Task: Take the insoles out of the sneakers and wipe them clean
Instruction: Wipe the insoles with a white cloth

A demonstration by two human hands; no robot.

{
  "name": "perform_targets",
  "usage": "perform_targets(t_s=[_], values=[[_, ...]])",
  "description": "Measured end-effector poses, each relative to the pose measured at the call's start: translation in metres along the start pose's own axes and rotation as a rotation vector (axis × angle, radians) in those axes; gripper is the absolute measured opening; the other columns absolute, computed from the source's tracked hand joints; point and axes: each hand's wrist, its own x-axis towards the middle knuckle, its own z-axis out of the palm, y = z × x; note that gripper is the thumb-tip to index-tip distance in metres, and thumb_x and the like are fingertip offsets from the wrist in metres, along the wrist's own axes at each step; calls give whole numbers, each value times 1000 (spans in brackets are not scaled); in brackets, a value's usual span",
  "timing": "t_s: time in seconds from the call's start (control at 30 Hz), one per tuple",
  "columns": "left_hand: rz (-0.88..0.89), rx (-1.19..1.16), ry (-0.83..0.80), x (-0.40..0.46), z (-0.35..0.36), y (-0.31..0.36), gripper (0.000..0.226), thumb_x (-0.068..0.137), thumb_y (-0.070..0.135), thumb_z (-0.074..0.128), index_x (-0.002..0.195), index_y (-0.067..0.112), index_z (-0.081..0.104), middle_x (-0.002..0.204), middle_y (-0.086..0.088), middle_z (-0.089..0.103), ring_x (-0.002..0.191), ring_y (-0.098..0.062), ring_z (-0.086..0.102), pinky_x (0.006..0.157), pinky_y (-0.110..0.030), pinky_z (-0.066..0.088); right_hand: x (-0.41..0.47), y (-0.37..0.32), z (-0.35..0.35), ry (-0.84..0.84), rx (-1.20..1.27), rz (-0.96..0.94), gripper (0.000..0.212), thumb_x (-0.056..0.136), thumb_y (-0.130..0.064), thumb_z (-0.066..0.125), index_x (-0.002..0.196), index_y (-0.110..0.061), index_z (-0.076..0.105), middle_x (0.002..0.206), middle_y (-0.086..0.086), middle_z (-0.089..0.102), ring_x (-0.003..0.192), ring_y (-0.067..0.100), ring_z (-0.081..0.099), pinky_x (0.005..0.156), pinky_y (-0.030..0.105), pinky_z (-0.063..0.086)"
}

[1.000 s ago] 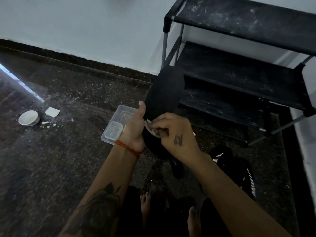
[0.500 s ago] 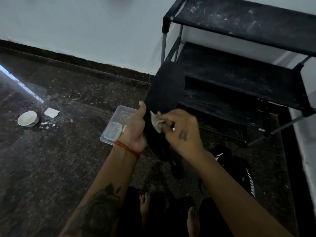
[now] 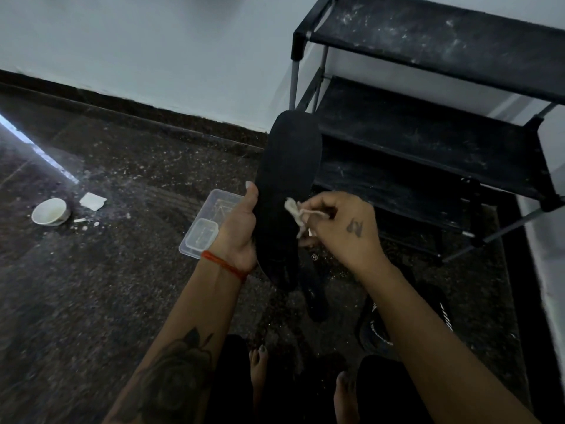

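On a dark speckled floor [image 3: 91,301] we hold the insole [image 3: 287,185] upright at frame centre, long axis running up toward the top. Our left hand [image 3: 238,231] grips its left edge; our right hand [image 3: 342,228] pinches a white wipe [image 3: 293,209] against its face.

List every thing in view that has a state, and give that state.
insole: out of the sneaker, held upright
left hand: grips the insole
right hand: pinches the white wipe
white wipe: crumpled, against the insole
plastic container: open, on the floor
white bowl: upright on the floor
sneaker: on the floor
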Motion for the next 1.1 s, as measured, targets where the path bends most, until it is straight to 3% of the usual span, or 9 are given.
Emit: perform_targets(t_s=[0.17,0.27,0.37,0.43,0.5,0.67,0.87,1.0,1.1], values=[[26,10,-39,-2,4,-3,55,100,47,20,114,11,58,79,-5,76,69,-17,73,58,-31,60,-1,-5,9,-96,302,266,5,81,-9,67,78,-13,69,69,1,64,57,3,63,50,25,55],[19,26,-133,-4,7,-2,58,99,49,19,114,9,59,91,-10,75,81,-24,72,71,-47,59,3,-4,7,42,333,263,5,81,-10,67,80,-15,69,74,3,67,66,12,66,54,31,57],[3,89,-171,-10,12,-3,59,100,47,22,120,2,55,92,-13,74,83,-27,70,76,-55,52,7,0,5,180,230,196,7,81,-12,67,81,-18,69,83,-2,67,71,15,66,62,33,57],[26,130,-168,-12,15,-4,58,101,43,22,120,-3,53,84,-12,74,75,-24,71,70,-46,57,7,2,8,268,77,51,8,80,-11,67,81,-18,70,92,-5,59,81,14,63,67,31,55],[69,153,-149,-10,15,-6,58,102,40,21,120,-5,53,79,-9,75,70,-19,72,64,-34,60,5,3,12,303,-66,-129,10,78,-6,66,81,-15,70,94,-1,54,86,10,55,73,17,48],[91,138,-86,-2,6,-7,56,102,39,22,96,0,61,72,-9,73,65,-16,71,64,-25,59,-4,-1,27,15,-108,-359,9,77,-8,67,81,-14,72,81,-1,67,74,1,55,68,3,38],[80,128,-90,-1,2,-4,58,102,41,19,114,0,58,87,-9,74,77,-18,71,74,-29,58,-2,-1,8,-271,-138,-437,19,71,5,65,76,-10,73,81,-1,67,75,7,62,71,14,49],[105,114,-99,-3,5,-3,61,101,42,19,130,-3,49,103,-10,70,84,-19,69,78,-30,57,0,5,2,-16,-241,-420,24,69,0,53,77,-10,74,80,6,69,74,16,64,71,27,54],[93,65,-95,-2,5,-2,58,100,43,22,134,3,47,104,-10,69,91,-20,67,83,-32,55,-1,3,9,156,-144,-310,23,73,2,58,83,-12,74,85,5,69,79,10,61,74,6,42]])
